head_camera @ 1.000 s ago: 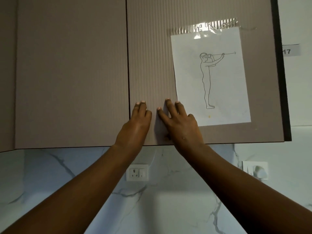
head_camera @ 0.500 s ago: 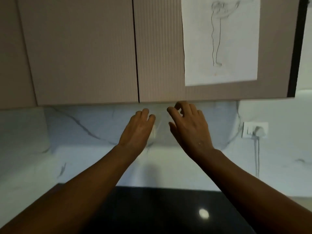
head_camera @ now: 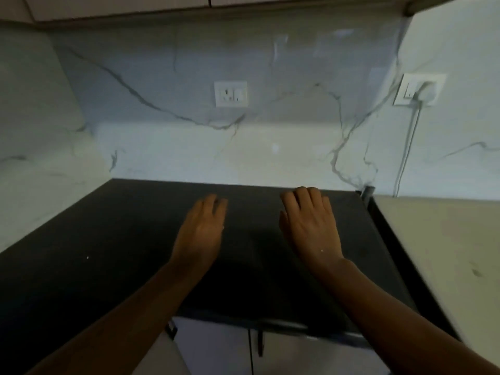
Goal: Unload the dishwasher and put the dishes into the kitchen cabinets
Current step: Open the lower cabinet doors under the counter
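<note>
My two bare hands reach out in front of me, palms down, over a dark counter; my left hand is left of centre, its fingers close together, straight and relaxed, holding nothing; my right hand is just beside it with a gap of dark counter between them, its fingers gently bent at the tips, loose and also holding nothing; whether either hand touches the counter or hangs just above it, I cannot tell, as the picture is blurred; both forearms run back toward the bottom corners of the view; behind the counter a white marble wall with grey veins rises up, its upper part in shadow; a white socket sits on that wall above and between my hands; a second socket is further right, with a plug in it and a thin cable hanging straight down from it; along the top edge of the view runs the underside of the upper cabinets, their doors closed as far as the thin strip shows; on the right, touching the dark counter's side edge, is a pale beige surface with faint marks; below the counter's front edge I see lower cabinet doors, pale, with a dark seam between them; no dishes and no dishwasher appear anywhere in this view, so I cannot say where they are
</note>
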The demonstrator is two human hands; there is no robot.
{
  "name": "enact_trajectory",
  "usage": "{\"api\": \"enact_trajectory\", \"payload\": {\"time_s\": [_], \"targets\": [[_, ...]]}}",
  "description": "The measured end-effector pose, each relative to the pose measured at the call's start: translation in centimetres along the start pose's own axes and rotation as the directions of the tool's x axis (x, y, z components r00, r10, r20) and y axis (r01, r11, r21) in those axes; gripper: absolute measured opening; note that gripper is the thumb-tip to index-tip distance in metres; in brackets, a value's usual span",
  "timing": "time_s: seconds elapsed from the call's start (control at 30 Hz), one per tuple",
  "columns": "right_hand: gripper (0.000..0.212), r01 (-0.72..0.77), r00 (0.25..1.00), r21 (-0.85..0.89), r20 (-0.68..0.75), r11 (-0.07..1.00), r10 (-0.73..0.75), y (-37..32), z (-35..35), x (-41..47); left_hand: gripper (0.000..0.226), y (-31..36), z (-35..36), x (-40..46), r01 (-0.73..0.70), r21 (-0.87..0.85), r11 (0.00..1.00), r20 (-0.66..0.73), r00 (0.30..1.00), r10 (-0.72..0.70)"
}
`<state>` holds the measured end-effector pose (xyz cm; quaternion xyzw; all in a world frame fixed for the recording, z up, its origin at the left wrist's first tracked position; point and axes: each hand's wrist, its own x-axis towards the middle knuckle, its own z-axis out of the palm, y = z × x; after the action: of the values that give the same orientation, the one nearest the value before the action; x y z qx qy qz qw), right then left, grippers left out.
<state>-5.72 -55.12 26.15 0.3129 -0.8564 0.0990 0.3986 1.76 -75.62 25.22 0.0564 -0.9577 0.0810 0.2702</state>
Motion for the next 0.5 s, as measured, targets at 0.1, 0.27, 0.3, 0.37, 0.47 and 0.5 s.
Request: {"api": "enact_trajectory", "payload": {"time_s": [0.1, 0.27, 0.3, 0.37, 0.47, 0.5], "targets": [[0.029, -0.063, 0.997, 0.063, -0.05, 0.996, 0.066, -0.4, -1.4, -5.7, 0.049, 1.4, 1.3, -5.9, 0.034, 0.049, 0.998, -0.013, 0.999, -0.033], [0.036, -0.104, 0.993, 0.176, -0.039, 0.979, 0.112, -0.7, -2.1, -14.9, 0.047, 5.2, 2.8, -14.5, 0.112, -0.077, 0.991, 0.165, 0.981, -0.098], [0.038, -0.117, 0.992, 0.212, -0.016, 0.97, 0.123, -0.8, -1.9, -16.6, 0.044, 5.7, 3.5, -16.0, 0.096, -0.102, 0.99, 0.155, 0.985, -0.08], [0.044, -0.15, 0.989, 0.273, 0.036, 0.95, 0.146, -1.1, -0.9, -19.6, 0.04, 6.5, 5.1, -18.4, 0.129, -0.164, 0.978, 0.163, 0.981, -0.102], [0.051, -0.22, 0.974, 0.312, 0.114, 0.924, 0.193, -2.4, 2.2, -24.3, 0.03, 7.9, 9.0, -20.9, 0.285, -0.354, 0.891, 0.221, 0.951, -0.216], [0.05, -0.243, 0.968, 0.323, 0.14, 0.915, 0.207, -3.0, 3.3, -25.9, 0.029, 8.3, 10.4, -21.3, 0.335, -0.437, 0.835, 0.242, 0.938, -0.25]]}}
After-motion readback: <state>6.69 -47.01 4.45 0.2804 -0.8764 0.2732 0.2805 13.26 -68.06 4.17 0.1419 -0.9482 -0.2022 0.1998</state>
